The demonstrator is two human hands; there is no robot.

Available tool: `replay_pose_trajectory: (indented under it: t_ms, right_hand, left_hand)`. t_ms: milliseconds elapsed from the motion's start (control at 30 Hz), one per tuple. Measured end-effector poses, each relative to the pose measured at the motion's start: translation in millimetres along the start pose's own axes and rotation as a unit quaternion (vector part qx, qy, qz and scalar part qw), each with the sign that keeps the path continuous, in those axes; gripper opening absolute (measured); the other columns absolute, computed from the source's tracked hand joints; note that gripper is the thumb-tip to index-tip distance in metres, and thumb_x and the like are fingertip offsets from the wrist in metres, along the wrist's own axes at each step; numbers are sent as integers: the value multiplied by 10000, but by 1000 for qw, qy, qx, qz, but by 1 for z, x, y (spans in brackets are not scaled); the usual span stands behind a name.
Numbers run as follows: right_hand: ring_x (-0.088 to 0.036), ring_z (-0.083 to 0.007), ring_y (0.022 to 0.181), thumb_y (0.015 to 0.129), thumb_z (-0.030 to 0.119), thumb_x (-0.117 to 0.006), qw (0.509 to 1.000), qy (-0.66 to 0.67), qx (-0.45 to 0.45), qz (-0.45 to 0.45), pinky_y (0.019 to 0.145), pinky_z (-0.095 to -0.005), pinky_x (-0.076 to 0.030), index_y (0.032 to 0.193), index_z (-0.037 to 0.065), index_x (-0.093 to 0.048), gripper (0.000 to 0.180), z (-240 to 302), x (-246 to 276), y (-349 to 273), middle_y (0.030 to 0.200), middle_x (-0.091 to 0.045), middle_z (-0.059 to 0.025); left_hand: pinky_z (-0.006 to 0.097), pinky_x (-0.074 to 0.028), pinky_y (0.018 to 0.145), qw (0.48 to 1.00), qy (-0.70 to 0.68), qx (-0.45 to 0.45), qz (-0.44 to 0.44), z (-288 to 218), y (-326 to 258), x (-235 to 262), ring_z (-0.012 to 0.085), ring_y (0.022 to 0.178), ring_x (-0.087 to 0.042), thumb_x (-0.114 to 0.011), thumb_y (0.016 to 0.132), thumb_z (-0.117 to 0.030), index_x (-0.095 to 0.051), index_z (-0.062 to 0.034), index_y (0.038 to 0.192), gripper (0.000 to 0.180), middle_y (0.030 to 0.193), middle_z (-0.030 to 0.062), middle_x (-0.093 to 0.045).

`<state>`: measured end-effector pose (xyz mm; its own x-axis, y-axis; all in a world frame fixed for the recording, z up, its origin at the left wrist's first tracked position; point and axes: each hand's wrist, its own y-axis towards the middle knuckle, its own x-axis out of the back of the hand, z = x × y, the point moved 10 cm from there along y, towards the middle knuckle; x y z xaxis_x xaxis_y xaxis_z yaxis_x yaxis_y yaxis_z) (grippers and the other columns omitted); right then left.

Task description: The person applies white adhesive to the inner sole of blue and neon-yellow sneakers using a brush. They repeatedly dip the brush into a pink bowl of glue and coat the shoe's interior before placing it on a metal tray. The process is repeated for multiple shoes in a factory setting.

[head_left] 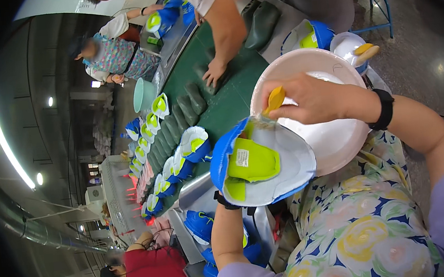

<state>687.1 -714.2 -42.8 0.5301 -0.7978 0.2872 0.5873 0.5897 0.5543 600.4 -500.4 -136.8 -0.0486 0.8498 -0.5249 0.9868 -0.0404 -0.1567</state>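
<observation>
A blue shoe upper (216, 166) with a pale grey underside and lime-green pieces is held up at the centre, its underside toward me. My left forearm (227, 235) reaches up behind it; the upper hides my left hand and its fingers, but it rests on that arm. My right hand (304, 97) is closed around the yellow handle of a brush (275, 98). The brush's lower end meets the top edge of the upper, and its bristles are hard to make out. Just behind my right hand is a pale pink basin (361, 148) with white stuff inside.
A green conveyor belt (244, 90) carries dark shoe lasts (176, 116) and rows of blue-and-lime uppers (194, 143). A co-worker's hand (215, 74) touches a last. A white bowl (345, 45) with a yellow-handled brush stands right; more uppers (198, 225) lie lower left.
</observation>
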Motion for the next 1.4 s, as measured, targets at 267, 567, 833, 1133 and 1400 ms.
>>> replay_pose_trajectory:
  t_ms: [267, 567, 833, 1133, 1400]
  right_hand:
    - [-676, -379, 852, 881, 156, -721, 994, -46, -71, 72, 757, -421, -517, 991, 61, -621, 176, -5, 6, -16, 902, -701, -167]
    - [-699, -308, 742, 847, 204, -739, 976, -8, -216, -36, 673, -374, -540, 967, -63, -625, 314, -37, 11, -26, 848, -705, -200]
    - [-694, -188, 661, 875, 258, -722, 926, 168, -326, -88, 639, -292, -553, 969, -90, -635, 370, -58, -22, -49, 840, -708, -159]
    - [-705, -154, 748, 909, 142, -727, 909, 284, -287, -105, 703, -274, -559, 1020, -47, -625, 242, -28, -28, -54, 884, -707, -120]
    - [-703, -260, 946, 887, 65, -737, 992, 49, 80, -82, 809, -341, -550, 1043, 48, -624, 193, 37, 9, -33, 993, -706, -97]
  left_hand:
    - [483, -411, 1152, 999, 31, -21, -7, -2, 8, -2, 308, 1298, -545, -479, 1043, -424, -523, -119, 1389, 464, 1406, 121, -573]
    - [486, -413, 1149, 992, 87, -85, -32, -12, 8, 9, 308, 1296, -546, -490, 1037, -435, -520, -124, 1396, 476, 1410, 118, -572]
    - [488, -414, 1147, 947, 214, -221, -91, -31, -4, 21, 308, 1295, -548, -500, 1032, -445, -518, -129, 1402, 487, 1414, 116, -570]
    - [490, -415, 1144, 890, 277, -327, -155, -76, -14, 41, 308, 1293, -549, -511, 1026, -456, -516, -135, 1409, 500, 1419, 114, -569]
    - [483, -528, 1033, 988, -85, -100, 84, -11, 0, 7, 291, 1213, -625, -505, 1046, -385, -561, -111, 1335, 402, 1308, 114, -629]
